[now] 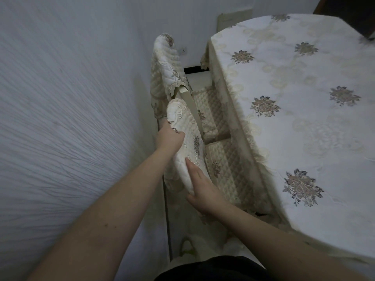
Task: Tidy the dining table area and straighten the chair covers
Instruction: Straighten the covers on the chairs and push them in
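Two chairs stand side by side between the wall and the table, each backrest wearing a cream quilted cover with flower embroidery. My left hand (169, 136) grips the near chair cover (187, 128) at its left edge, fingers curled round the fabric. My right hand (199, 184) lies on the lower front of the same cover with its fingers straight. The far chair cover (165, 63) sits on the other backrest, and a bare strip of pale chair frame (189, 102) shows between the two covers. Quilted seat cushions (227, 165) lie below.
The dining table (294, 102), under a cream floral tablecloth, fills the right side, close against the chair seats. A textured white wall (71, 98) runs along the left. A wall socket (184, 50) sits behind the far chair. A dark object (349, 13) stands at the table's far corner.
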Tool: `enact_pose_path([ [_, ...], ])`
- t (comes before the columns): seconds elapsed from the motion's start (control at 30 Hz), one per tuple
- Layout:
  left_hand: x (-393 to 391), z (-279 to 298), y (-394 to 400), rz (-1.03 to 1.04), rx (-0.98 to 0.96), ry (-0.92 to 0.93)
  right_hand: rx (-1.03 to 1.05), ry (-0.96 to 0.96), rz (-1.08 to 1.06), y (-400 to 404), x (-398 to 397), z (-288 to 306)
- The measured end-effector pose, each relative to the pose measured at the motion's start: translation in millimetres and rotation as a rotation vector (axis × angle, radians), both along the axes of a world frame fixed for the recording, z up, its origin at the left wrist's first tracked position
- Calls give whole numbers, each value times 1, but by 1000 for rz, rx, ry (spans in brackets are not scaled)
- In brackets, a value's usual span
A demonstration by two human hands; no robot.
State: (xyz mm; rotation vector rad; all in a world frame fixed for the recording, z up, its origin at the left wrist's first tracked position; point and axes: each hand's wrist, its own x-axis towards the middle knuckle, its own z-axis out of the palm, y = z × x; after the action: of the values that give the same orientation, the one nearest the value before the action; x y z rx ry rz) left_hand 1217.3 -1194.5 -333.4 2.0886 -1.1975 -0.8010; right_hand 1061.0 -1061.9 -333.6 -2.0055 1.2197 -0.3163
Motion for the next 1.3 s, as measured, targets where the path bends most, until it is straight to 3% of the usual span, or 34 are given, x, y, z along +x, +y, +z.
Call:
enact_pose_path([
  [0.3, 2, 1, 3, -35, -25, 102, 31, -55, 17, -2, -2, -6],
  [1.3, -5, 5, -12, -95, -13, 112, 54, -27, -110, -8, 4, -6],
])
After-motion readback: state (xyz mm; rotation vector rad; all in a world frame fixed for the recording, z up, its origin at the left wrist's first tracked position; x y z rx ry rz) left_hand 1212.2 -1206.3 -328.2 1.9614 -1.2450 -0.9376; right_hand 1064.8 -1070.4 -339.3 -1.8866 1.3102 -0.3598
